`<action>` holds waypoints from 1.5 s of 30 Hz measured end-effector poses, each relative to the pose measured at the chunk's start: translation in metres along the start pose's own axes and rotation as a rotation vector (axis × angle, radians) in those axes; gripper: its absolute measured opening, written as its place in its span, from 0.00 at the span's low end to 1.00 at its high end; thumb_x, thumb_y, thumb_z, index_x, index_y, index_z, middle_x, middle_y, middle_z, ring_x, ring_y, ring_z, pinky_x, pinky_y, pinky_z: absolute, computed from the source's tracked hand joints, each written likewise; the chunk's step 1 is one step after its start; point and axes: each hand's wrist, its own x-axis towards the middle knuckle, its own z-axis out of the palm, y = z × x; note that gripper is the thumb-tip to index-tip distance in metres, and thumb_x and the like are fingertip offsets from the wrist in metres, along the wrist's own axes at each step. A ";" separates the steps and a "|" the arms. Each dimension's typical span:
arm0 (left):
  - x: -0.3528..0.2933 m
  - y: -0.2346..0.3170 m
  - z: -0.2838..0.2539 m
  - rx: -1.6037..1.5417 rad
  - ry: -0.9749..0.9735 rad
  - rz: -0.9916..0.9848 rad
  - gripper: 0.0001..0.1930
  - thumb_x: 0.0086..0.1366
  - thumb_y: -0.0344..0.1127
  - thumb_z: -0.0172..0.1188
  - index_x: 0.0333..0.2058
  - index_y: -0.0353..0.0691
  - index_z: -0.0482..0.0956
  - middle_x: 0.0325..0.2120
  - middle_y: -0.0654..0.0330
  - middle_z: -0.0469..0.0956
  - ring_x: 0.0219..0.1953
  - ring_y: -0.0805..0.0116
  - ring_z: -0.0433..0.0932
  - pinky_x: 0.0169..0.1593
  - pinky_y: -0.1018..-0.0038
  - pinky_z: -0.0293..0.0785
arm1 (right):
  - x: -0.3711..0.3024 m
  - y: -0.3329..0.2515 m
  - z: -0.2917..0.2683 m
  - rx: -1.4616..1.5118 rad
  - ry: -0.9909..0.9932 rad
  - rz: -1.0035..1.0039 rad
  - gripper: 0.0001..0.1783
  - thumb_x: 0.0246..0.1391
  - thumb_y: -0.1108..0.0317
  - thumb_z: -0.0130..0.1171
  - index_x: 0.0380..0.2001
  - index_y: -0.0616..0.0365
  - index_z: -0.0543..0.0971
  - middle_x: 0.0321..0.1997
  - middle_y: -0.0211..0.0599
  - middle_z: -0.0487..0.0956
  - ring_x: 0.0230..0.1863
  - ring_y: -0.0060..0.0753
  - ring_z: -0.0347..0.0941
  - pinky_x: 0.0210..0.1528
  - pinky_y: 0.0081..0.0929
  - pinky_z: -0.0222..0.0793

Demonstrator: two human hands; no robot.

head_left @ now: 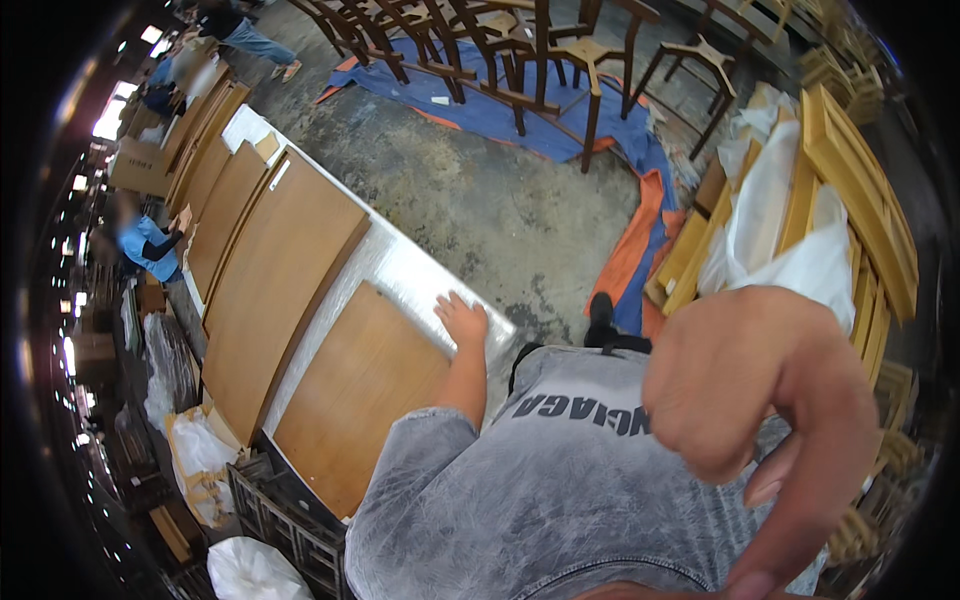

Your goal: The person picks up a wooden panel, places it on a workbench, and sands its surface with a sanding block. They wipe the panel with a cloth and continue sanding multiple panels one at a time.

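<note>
My left hand (463,318) lies with fingers spread on the white foam-like sheet (405,270) covering the worktable, holding nothing. Beside it, under my left forearm, is a flat brown wooden panel (360,395). A larger brown wooden panel (285,275) lies farther left on the same sheet. Very close to the camera, on the right, my right hand (765,370) is raised in front of my grey shirt (560,490). Its fingers are curled in, and the inside of the grip is hidden.
Wooden chairs (590,60) stand on a blue tarp (570,135) ahead. Yellowish wooden frames (850,200) with plastic wrap are stacked at right. A person in blue (148,245) stands beyond the panels at left. Dark slatted frames (290,535) and a white bag (255,570) sit lower left.
</note>
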 end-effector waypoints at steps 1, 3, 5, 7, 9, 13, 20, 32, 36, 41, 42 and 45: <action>-0.014 0.016 0.010 0.085 -0.080 -0.069 0.42 0.65 0.46 0.61 0.71 0.30 0.58 0.72 0.29 0.49 0.76 0.32 0.46 0.77 0.48 0.42 | 0.000 -0.003 -0.025 0.063 -0.008 0.033 0.13 0.70 0.73 0.51 0.46 0.54 0.85 0.21 0.32 0.68 0.14 0.24 0.60 0.15 0.25 0.50; -0.017 0.051 0.015 0.070 -0.105 -0.110 0.43 0.64 0.46 0.61 0.72 0.29 0.57 0.73 0.30 0.49 0.75 0.30 0.45 0.77 0.48 0.41 | 0.003 -0.017 -0.059 0.148 -0.039 0.052 0.14 0.70 0.73 0.50 0.46 0.54 0.85 0.22 0.32 0.67 0.14 0.24 0.59 0.15 0.25 0.49; -0.013 0.060 0.010 0.074 -0.130 -0.167 0.43 0.64 0.46 0.60 0.72 0.30 0.57 0.73 0.30 0.48 0.75 0.28 0.44 0.77 0.48 0.40 | 0.005 -0.015 -0.092 0.252 -0.098 0.024 0.14 0.69 0.74 0.49 0.46 0.54 0.85 0.22 0.31 0.65 0.14 0.24 0.59 0.15 0.25 0.49; -0.004 0.068 0.005 -0.040 -0.139 -0.286 0.42 0.64 0.44 0.60 0.73 0.34 0.57 0.73 0.30 0.48 0.75 0.28 0.45 0.76 0.47 0.45 | 0.014 -0.014 -0.126 0.357 -0.155 0.013 0.14 0.69 0.74 0.49 0.46 0.55 0.85 0.22 0.31 0.64 0.14 0.24 0.59 0.16 0.25 0.49; 0.010 0.075 -0.002 -0.157 -0.123 -0.425 0.41 0.65 0.44 0.60 0.73 0.36 0.57 0.73 0.29 0.48 0.75 0.28 0.46 0.75 0.46 0.50 | 0.023 -0.010 -0.156 0.444 -0.207 -0.009 0.15 0.68 0.74 0.49 0.46 0.55 0.85 0.21 0.30 0.63 0.14 0.23 0.59 0.16 0.25 0.48; 0.042 0.107 0.000 -0.105 -0.088 -0.603 0.43 0.64 0.46 0.62 0.74 0.40 0.54 0.73 0.29 0.48 0.73 0.21 0.47 0.71 0.42 0.58 | 0.032 0.008 -0.224 0.583 -0.350 -0.043 0.13 0.61 0.75 0.53 0.43 0.62 0.85 0.23 0.36 0.66 0.16 0.31 0.62 0.16 0.29 0.52; 0.135 0.137 -0.010 -0.227 -0.141 -1.077 0.49 0.67 0.51 0.58 0.77 0.47 0.37 0.70 0.18 0.44 0.71 0.17 0.49 0.69 0.38 0.57 | 0.086 0.071 -0.331 0.645 -0.428 -0.159 0.14 0.68 0.72 0.52 0.42 0.63 0.87 0.19 0.28 0.62 0.12 0.24 0.57 0.13 0.25 0.49; 0.249 0.077 -0.065 -0.494 0.106 -1.271 0.48 0.64 0.47 0.57 0.75 0.33 0.42 0.54 0.30 0.77 0.57 0.37 0.78 0.63 0.55 0.72 | 0.189 0.199 -0.466 1.097 -0.660 -0.200 0.13 0.67 0.71 0.54 0.42 0.61 0.88 0.17 0.27 0.61 0.12 0.21 0.55 0.13 0.25 0.46; 0.242 0.093 -0.061 -0.597 0.264 -1.384 0.42 0.66 0.42 0.57 0.73 0.35 0.49 0.54 0.30 0.77 0.56 0.37 0.79 0.62 0.54 0.72 | 0.224 0.246 -0.510 1.181 -0.749 -0.012 0.14 0.67 0.71 0.52 0.45 0.55 0.87 0.19 0.27 0.61 0.14 0.22 0.57 0.16 0.26 0.48; 0.204 0.158 -0.037 -0.569 0.467 -1.707 0.36 0.66 0.41 0.58 0.70 0.35 0.60 0.52 0.32 0.79 0.57 0.36 0.78 0.62 0.55 0.72 | 0.257 0.315 -0.522 1.413 -0.950 0.015 0.13 0.65 0.68 0.55 0.44 0.58 0.87 0.20 0.29 0.67 0.14 0.24 0.59 0.16 0.28 0.50; 0.204 0.171 -0.038 -0.634 0.535 -1.741 0.34 0.66 0.40 0.58 0.68 0.35 0.62 0.49 0.34 0.80 0.53 0.37 0.80 0.57 0.56 0.75 | 0.261 0.334 -0.522 1.442 -0.979 0.022 0.13 0.62 0.69 0.57 0.43 0.61 0.87 0.22 0.32 0.71 0.14 0.27 0.60 0.16 0.28 0.52; 0.177 0.212 -0.027 -0.928 0.826 -1.917 0.27 0.67 0.39 0.57 0.62 0.34 0.69 0.41 0.41 0.83 0.40 0.44 0.84 0.42 0.58 0.80 | 0.242 0.413 -0.505 1.205 -0.832 0.336 0.18 0.58 0.63 0.63 0.42 0.70 0.85 0.24 0.35 0.81 0.18 0.22 0.64 0.20 0.24 0.59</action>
